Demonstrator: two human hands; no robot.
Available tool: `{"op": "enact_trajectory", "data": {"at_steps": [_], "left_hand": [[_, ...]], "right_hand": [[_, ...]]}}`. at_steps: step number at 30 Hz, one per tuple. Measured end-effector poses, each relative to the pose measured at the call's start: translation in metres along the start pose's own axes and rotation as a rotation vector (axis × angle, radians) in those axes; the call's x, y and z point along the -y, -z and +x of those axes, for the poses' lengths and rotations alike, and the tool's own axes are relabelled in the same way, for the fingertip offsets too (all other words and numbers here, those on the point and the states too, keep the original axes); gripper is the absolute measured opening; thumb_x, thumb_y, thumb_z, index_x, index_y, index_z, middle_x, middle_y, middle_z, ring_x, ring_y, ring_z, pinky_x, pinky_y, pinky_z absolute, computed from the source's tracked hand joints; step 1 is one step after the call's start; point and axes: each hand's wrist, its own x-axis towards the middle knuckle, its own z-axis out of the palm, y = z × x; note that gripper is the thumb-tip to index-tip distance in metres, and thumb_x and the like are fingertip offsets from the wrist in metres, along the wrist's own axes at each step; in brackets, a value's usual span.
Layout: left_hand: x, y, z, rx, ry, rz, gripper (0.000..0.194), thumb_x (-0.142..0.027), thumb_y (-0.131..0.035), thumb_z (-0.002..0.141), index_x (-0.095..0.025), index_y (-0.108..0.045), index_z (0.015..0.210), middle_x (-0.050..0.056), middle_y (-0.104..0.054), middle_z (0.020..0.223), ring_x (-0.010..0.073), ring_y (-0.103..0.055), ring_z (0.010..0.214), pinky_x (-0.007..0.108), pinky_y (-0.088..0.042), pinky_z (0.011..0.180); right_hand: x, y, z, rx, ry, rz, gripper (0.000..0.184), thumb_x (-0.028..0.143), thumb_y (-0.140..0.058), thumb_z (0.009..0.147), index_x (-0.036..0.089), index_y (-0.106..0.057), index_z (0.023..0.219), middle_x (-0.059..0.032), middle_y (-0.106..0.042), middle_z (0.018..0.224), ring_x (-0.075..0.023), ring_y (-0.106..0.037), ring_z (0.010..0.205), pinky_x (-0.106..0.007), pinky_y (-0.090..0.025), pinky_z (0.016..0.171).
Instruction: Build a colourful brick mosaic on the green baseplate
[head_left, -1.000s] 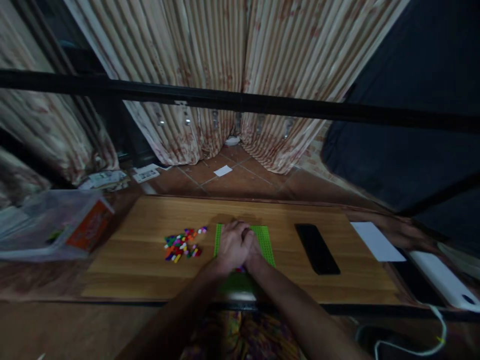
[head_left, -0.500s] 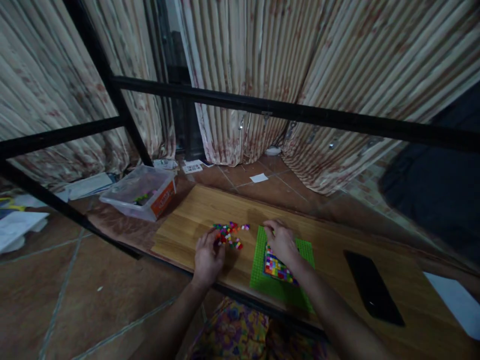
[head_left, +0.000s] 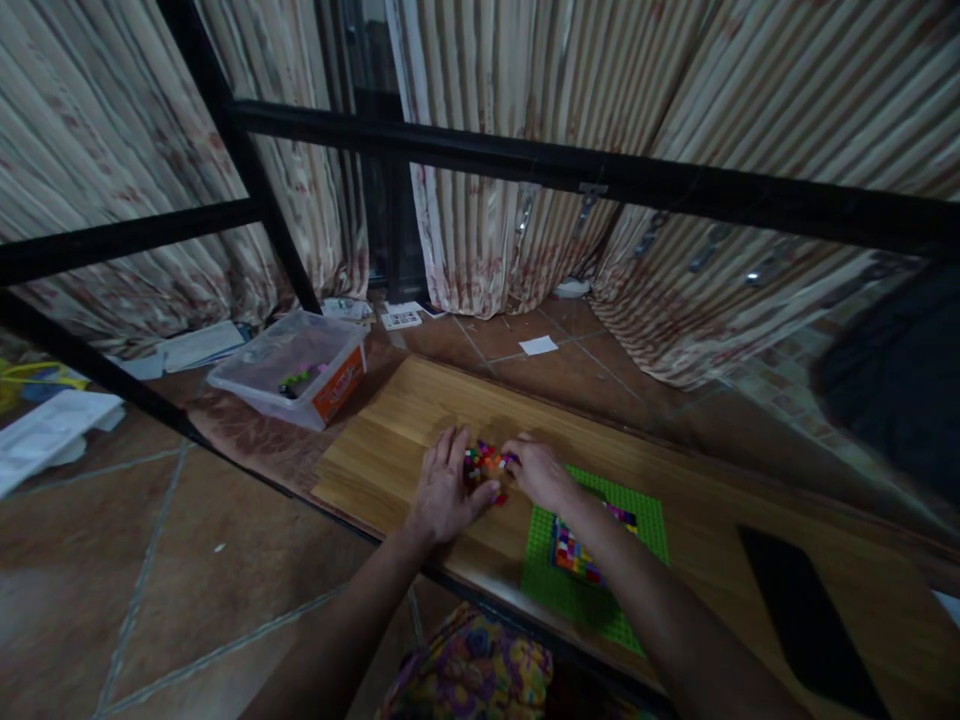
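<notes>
A loose pile of small coloured toy bricks (head_left: 486, 462) lies on the wooden board. My left hand (head_left: 448, 492) rests around the near left side of the pile, thumb and fingers spread apart. At the pile's right edge, the fingertips of my right hand (head_left: 541, 474) are pinched at a small purple brick. Beneath my right forearm is a green studded baseplate (head_left: 541, 560). It carries a tight block of multicoloured bricks (head_left: 574, 552), which the forearm partly covers.
A clear plastic box (head_left: 262, 385) with a few pieces inside stands beyond the board's left end. A black flat slab (head_left: 806, 610) lies on the right of the wooden board (head_left: 397, 420). Black metal bars (head_left: 465, 150) cross in front of the curtains.
My right hand has moved left from the block on the baseplate to the loose bricks. My left hand has spread its fingers around the pile. The view has shifted slightly.
</notes>
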Motion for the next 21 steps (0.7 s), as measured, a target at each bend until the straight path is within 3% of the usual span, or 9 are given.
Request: {"op": "enact_trajectory", "data": {"at_steps": [4, 8, 21], "left_hand": [[0.001, -0.008, 0.018, 0.101, -0.159, 0.021, 0.083, -0.061, -0.061, 0.073, -0.012, -0.039, 0.137, 0.021, -0.043, 0.139, 0.0353, -0.036, 0.132, 0.054, -0.029, 0.108], [0.001, -0.007, 0.015, 0.16, -0.255, -0.013, 0.073, -0.057, -0.067, 0.069, -0.018, -0.049, 0.129, 0.017, -0.049, 0.134, 0.0337, -0.043, 0.126, 0.052, -0.035, 0.105], [-0.007, 0.003, 0.002, 0.173, -0.267, -0.066, 0.054, -0.043, -0.067, 0.073, -0.017, -0.054, 0.119, 0.015, -0.054, 0.126, 0.0299, -0.047, 0.121, 0.046, -0.038, 0.104]], "right_hand": [[0.012, -0.004, -0.006, 0.006, -0.002, 0.038, 0.023, 0.006, -0.054, 0.08, 0.019, -0.066, 0.094, -0.0047, -0.063, 0.095, -0.015, -0.059, 0.087, -0.023, -0.04, 0.081], [0.017, -0.003, -0.014, 0.007, -0.003, 0.082, 0.02, 0.01, -0.055, 0.081, 0.02, -0.065, 0.096, -0.0047, -0.064, 0.097, -0.0156, -0.059, 0.089, -0.024, -0.04, 0.081], [0.015, -0.005, -0.026, 0.04, 0.111, 0.092, 0.025, 0.002, -0.049, 0.079, 0.017, -0.067, 0.088, -0.0045, -0.061, 0.087, -0.0154, -0.057, 0.084, -0.024, -0.04, 0.079]]}}
